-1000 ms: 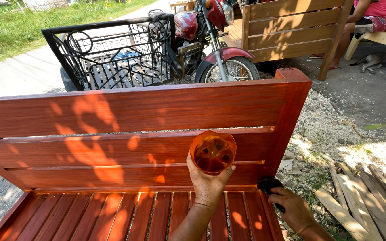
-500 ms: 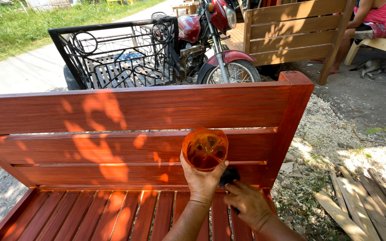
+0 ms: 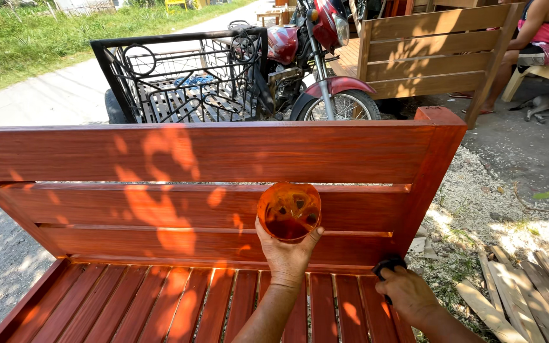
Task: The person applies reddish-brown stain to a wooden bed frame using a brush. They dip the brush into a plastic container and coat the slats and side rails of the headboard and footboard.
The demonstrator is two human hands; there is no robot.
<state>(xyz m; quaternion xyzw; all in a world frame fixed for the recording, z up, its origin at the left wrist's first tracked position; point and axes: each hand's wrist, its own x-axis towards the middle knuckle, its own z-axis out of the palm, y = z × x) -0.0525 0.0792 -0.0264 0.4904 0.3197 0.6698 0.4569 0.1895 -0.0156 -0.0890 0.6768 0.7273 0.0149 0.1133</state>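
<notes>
My left hand (image 3: 286, 253) is shut on an orange see-through cup (image 3: 289, 211) with dark red-brown liquid in its bottom. It holds the cup upright in front of the slatted back of a red-brown varnished wooden bench (image 3: 160, 152). My right hand (image 3: 411, 297) is shut on a small dark pad or brush (image 3: 387, 263), which is partly hidden by my fingers. The pad sits low at the right end of the bench back, next to the corner post. The seat slats lie below both hands.
Behind the bench stand a red motorcycle (image 3: 316, 44) and its black metal sidecar frame (image 3: 179, 76). An unpainted wooden bench (image 3: 427, 54) and a seated person (image 3: 544, 32) are at the back right. Loose wood strips (image 3: 509, 298) lie on gravel to the right.
My right hand went left to just under the cup half a second ago, then came back to the bench's lower right corner. The cup has hardly moved.
</notes>
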